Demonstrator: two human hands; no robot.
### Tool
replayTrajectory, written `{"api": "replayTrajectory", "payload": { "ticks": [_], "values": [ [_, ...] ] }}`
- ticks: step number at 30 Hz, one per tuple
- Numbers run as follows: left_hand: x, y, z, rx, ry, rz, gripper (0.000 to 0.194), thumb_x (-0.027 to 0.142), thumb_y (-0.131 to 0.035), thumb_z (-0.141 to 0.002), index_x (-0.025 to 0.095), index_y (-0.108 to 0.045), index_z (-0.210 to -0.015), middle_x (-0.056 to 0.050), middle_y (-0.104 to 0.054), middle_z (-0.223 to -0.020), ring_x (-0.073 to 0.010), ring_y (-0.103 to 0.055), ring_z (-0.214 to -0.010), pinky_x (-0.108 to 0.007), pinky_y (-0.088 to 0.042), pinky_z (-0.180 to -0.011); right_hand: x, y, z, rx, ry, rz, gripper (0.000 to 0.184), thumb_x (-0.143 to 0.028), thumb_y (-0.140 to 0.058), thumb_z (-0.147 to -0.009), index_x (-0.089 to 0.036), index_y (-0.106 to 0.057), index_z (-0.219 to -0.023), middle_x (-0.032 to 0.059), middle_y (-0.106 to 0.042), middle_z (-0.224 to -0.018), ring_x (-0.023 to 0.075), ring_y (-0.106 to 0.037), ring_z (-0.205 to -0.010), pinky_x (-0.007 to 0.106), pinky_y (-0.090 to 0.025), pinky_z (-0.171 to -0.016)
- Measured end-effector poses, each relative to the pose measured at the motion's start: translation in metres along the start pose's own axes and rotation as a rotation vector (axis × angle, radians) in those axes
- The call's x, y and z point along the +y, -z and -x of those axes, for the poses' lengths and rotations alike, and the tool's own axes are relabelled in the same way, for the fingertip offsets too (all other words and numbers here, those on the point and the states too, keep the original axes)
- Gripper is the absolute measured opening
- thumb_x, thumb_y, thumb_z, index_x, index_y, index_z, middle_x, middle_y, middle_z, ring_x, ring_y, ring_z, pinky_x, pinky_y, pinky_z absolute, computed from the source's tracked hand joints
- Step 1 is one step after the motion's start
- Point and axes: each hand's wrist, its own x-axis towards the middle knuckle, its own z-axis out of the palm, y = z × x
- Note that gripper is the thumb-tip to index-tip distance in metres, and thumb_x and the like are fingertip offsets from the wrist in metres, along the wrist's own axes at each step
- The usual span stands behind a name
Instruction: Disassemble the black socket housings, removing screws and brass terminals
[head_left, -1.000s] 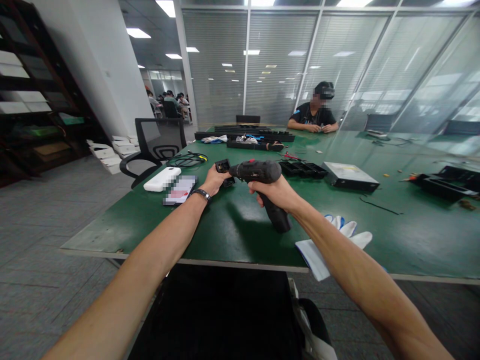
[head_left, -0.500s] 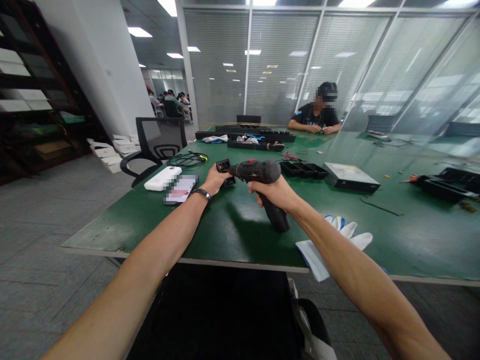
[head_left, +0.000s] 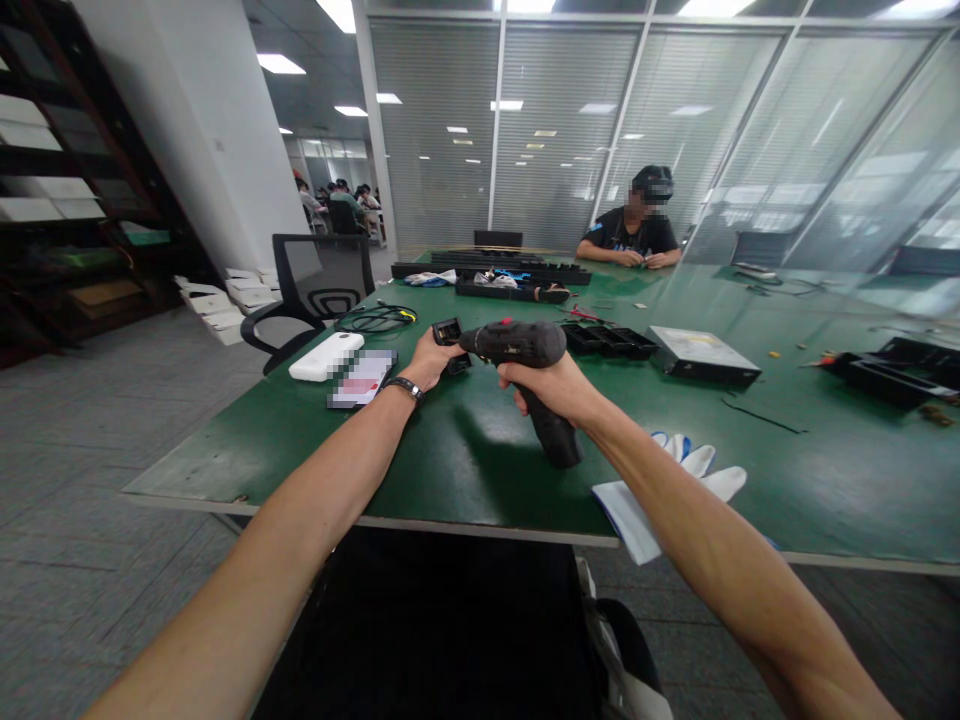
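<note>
A black cordless drill (head_left: 517, 342) is gripped by its handle in my right hand (head_left: 559, 388), its nose pointing left. My left hand (head_left: 433, 360) is closed around a small black plastic part (head_left: 448, 331) standing on the green table. The drill's tip reaches right up to that part beside my left fingers; whether the bit touches it I cannot tell. Part of the black piece is hidden behind my hand and the drill. Below my right forearm lies a white glove (head_left: 634, 520) with blue edging.
Left of my hands lie a phone (head_left: 364, 380), a white device (head_left: 326, 357) and a coiled black cable (head_left: 379, 317). Black trays (head_left: 607, 340) and a metal box (head_left: 703, 354) sit to the right on the table (head_left: 420, 490). Across it, a person (head_left: 634, 235) sits working.
The drill and my right hand have shifted very slightly to the right. My left hand keeps its hold on the black part.
</note>
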Motion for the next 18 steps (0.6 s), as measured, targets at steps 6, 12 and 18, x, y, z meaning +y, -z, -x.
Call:
{"api": "replayTrajectory", "payload": {
  "ticks": [6,12,18],
  "values": [
    [-0.0001,0.0005,-0.001,-0.019,0.001,0.006,0.066,0.03,-0.097,-0.043,0.016,-0.065,-0.1,-0.005,-0.074,-0.096,-0.0194,-0.068,-0.088,-0.041,-0.055,-0.093,0.0021,0.0012,-0.0014,-0.022,0.026,0.004,0.011,-0.027,-0.071,-0.081,-0.017,-0.065,-0.079,0.0008,-0.067,-0.07,0.0117,-0.058,-0.042,0.024,-0.047,-0.038],
    [0.0033,-0.0002,0.0011,-0.05,-0.007,0.009,0.065,0.03,-0.098,-0.043,0.016,-0.066,-0.098,-0.004,-0.073,-0.095,-0.0197,-0.068,-0.086,-0.04,-0.056,-0.089,0.0017,0.0006,-0.002,-0.021,0.034,0.017,0.011,-0.027,-0.07,-0.081,-0.017,-0.065,-0.078,0.0005,-0.066,-0.068,0.0113,-0.058,-0.041,0.023,-0.048,-0.039],
    [0.0042,-0.0001,0.0021,-0.047,-0.028,-0.011,0.065,0.026,-0.098,-0.043,0.017,-0.066,-0.098,-0.005,-0.074,-0.094,-0.0234,-0.068,-0.094,-0.041,-0.055,-0.091,0.0032,0.0003,-0.0033,-0.015,0.032,0.008,0.011,-0.027,-0.07,-0.08,-0.017,-0.065,-0.083,0.0022,-0.07,-0.074,0.0117,-0.058,-0.042,0.024,-0.049,-0.038]
  ]
}}
